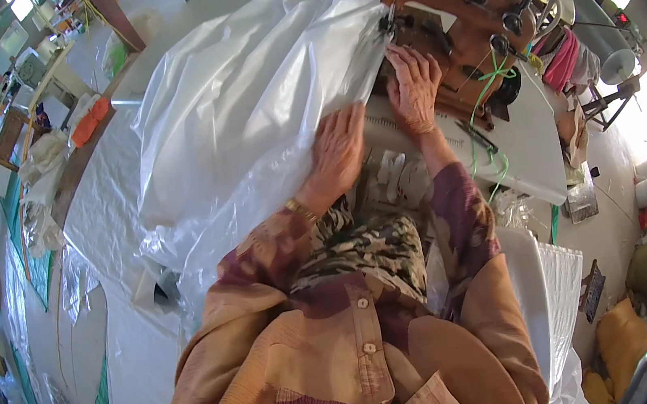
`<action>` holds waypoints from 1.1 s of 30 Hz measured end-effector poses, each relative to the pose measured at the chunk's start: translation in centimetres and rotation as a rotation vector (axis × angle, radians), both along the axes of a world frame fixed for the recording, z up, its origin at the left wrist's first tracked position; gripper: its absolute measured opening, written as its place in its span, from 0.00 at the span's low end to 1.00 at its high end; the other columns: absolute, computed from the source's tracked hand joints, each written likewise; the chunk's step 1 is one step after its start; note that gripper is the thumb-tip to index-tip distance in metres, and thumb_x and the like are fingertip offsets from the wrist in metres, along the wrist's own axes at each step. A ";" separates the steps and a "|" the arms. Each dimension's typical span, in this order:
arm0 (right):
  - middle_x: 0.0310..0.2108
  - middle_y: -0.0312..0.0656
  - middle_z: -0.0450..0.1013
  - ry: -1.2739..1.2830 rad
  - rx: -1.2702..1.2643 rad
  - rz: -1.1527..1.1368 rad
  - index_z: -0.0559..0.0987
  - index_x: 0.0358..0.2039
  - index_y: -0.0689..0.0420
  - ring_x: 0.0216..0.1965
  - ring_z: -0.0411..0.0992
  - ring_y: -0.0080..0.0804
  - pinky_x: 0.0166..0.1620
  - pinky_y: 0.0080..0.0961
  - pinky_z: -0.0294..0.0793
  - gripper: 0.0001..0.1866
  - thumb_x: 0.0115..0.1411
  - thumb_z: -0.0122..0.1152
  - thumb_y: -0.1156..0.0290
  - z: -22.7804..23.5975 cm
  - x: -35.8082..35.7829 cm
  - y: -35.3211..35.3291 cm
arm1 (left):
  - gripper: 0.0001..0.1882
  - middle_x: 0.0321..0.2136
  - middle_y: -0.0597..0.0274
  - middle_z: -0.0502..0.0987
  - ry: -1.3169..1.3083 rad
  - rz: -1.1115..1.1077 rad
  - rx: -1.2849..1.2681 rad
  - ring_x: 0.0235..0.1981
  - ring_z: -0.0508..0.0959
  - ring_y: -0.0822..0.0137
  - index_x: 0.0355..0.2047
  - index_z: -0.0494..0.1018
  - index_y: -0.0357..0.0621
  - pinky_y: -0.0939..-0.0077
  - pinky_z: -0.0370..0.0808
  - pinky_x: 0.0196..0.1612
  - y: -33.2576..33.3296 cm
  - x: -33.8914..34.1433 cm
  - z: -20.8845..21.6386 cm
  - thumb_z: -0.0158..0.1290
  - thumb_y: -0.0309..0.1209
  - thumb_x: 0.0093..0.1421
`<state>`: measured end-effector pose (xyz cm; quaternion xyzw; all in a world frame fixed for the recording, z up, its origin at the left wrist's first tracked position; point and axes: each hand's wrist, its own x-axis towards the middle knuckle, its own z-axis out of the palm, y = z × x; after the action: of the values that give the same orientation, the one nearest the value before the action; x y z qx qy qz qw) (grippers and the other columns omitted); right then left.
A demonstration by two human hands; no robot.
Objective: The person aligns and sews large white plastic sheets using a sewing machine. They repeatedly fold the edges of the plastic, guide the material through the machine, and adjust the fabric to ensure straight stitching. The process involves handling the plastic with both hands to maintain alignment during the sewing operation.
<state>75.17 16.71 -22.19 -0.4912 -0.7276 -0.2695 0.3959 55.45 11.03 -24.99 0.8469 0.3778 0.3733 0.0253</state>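
Observation:
A large white plastic sheet lies in folds over the work table, its right edge reaching the brown sewing machine. My left hand rests on that edge, fingers stretched forward and lying flat on the plastic. Close by the machine's needle end is my right hand, its fingers extended and slightly apart beside the sheet's edge. What lies under the right fingertips is hidden. Green string hangs from the machine, near a dark slim tool on the table.
More white sheeting spreads left, and stacked white sheets hang to my right. A grey motor-like cylinder and pink cloth are beyond the machine. An orange bundle sits on the left. Sacks lie on the right floor.

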 end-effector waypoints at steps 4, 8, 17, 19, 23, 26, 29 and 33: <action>0.48 0.40 0.70 -0.132 -0.113 0.090 0.71 0.56 0.53 0.50 0.68 0.39 0.55 0.46 0.63 0.27 0.53 0.58 0.75 -1.0 -3.3 -5.3 | 0.39 0.62 0.47 0.62 0.077 0.077 -0.112 0.62 0.62 0.47 0.66 0.55 0.39 0.53 0.60 0.61 -5.4 -7.0 -3.2 0.57 0.26 0.54; 0.35 0.39 0.73 -0.176 -0.284 0.410 0.73 0.56 0.54 0.38 0.71 0.38 0.45 0.37 0.69 0.27 0.52 0.57 0.76 -4.9 -8.4 -9.7 | 0.41 0.63 0.46 0.61 0.266 0.225 -0.241 0.63 0.63 0.47 0.68 0.52 0.45 0.52 0.62 0.60 -10.3 -12.5 -5.8 0.58 0.32 0.56; 0.25 0.39 0.76 -0.322 -0.745 0.418 0.77 0.49 0.54 0.31 0.77 0.36 0.42 0.36 0.72 0.21 0.52 0.56 0.78 -11.7 -16.3 -13.7 | 0.29 0.36 0.48 0.72 0.242 0.273 -0.177 0.38 0.72 0.46 0.63 0.65 0.54 0.55 0.71 0.48 -4.3 -27.0 -7.2 0.56 0.37 0.62; 0.27 0.40 0.77 -0.161 -0.599 0.633 0.78 0.44 0.55 0.31 0.77 0.38 0.43 0.35 0.73 0.18 0.51 0.58 0.78 -8.6 -16.7 -14.9 | 0.32 0.50 0.50 0.68 0.319 0.275 -0.315 0.53 0.68 0.48 0.65 0.62 0.59 0.56 0.71 0.54 -2.0 -27.7 -6.0 0.57 0.35 0.60; 0.37 0.44 0.78 0.008 -0.282 0.601 0.80 0.47 0.57 0.42 0.77 0.37 0.49 0.38 0.75 0.19 0.52 0.61 0.78 0.0 -10.4 -21.0 | 0.35 0.54 0.52 0.67 0.362 0.259 -0.159 0.58 0.66 0.48 0.65 0.61 0.59 0.56 0.67 0.60 1.2 -29.3 -7.0 0.59 0.33 0.57; 0.42 0.49 0.76 0.384 0.050 0.441 0.78 0.45 0.64 0.43 0.76 0.40 0.48 0.35 0.76 0.13 0.63 0.56 0.70 2.0 -4.1 -23.2 | 0.36 0.56 0.51 0.67 0.399 0.243 -0.057 0.58 0.65 0.48 0.65 0.61 0.59 0.56 0.65 0.62 1.9 -29.6 -7.4 0.59 0.31 0.57; 0.42 0.48 0.77 0.349 -0.135 -0.045 0.80 0.43 0.64 0.41 0.76 0.36 0.47 0.31 0.75 0.12 0.65 0.52 0.72 -0.9 5.1 -24.0 | 0.35 0.57 0.49 0.66 0.448 0.243 -0.151 0.59 0.66 0.48 0.65 0.61 0.59 0.55 0.64 0.63 1.9 -29.3 -7.0 0.59 0.29 0.57; 0.28 0.50 0.78 0.056 -1.464 -0.476 0.75 0.55 0.55 0.33 0.77 0.45 0.41 0.38 0.74 0.20 0.62 0.53 0.74 -1.8 4.6 -26.8 | 0.34 0.56 0.47 0.68 0.539 0.306 -0.300 0.56 0.68 0.47 0.64 0.63 0.59 0.56 0.66 0.60 -1.4 -28.5 -4.6 0.59 0.29 0.57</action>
<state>79.82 -10.05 -23.99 -0.7780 -0.5847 0.2151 -0.0805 26.99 9.62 -29.59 0.8355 0.5442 0.0758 -0.0073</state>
